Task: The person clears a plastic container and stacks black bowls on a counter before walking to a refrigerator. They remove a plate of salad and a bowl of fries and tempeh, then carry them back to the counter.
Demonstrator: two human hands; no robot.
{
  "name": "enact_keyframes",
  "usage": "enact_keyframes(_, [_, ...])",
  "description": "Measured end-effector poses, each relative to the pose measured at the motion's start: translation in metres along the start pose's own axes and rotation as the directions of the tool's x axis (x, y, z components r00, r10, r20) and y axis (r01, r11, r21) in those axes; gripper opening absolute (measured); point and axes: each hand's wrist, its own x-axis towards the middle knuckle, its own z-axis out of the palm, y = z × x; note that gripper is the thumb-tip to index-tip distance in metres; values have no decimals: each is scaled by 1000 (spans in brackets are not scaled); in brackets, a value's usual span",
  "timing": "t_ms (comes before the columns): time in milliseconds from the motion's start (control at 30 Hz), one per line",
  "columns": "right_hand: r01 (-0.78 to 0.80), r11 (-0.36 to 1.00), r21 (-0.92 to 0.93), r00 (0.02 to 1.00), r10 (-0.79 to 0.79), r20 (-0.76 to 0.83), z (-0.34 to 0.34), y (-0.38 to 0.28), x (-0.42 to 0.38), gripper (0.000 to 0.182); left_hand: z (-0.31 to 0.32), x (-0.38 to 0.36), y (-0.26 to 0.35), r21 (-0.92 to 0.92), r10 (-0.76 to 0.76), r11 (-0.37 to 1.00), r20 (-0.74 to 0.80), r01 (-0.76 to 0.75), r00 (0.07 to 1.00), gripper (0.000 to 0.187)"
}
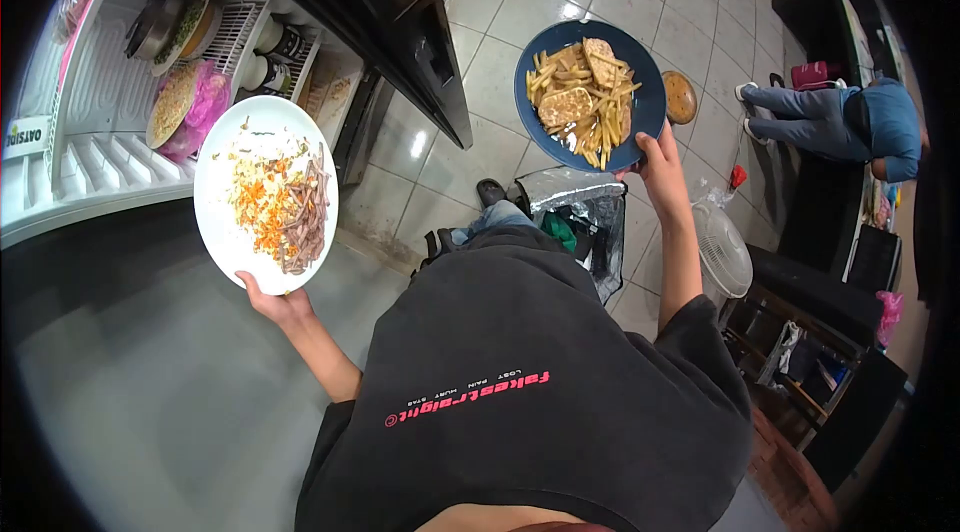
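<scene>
My left hand point(277, 302) holds the lower rim of a white oval plate point(215, 202), its fingers mostly hidden beneath. Shredded orange and pale food point(262, 204) lies on that plate, beside brown strips of what looks like meat point(307, 222). On the other side, my right hand point(655, 160) grips a dark blue round plate point(648, 97) at its lower right edge, thumb on the rim. Fries point(605, 127) and pale browned slabs point(566, 107) are on the blue plate. The white plate is in front of an open fridge point(110, 187).
Fridge shelves point(235, 32) hold a pot, bowls and a pink bag point(208, 97). The dark fridge door point(390, 12) stands between the plates. Below the blue plate is an open silver-lined bag point(575, 190). A fan point(722, 250) and a person point(880, 127) are at right.
</scene>
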Motion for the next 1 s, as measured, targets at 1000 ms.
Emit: enact_keyframes(1000, [-195,975,-110,936,218,275,68,-55,171,44,44,-12,18,11,-61,998,-285,67,957,64])
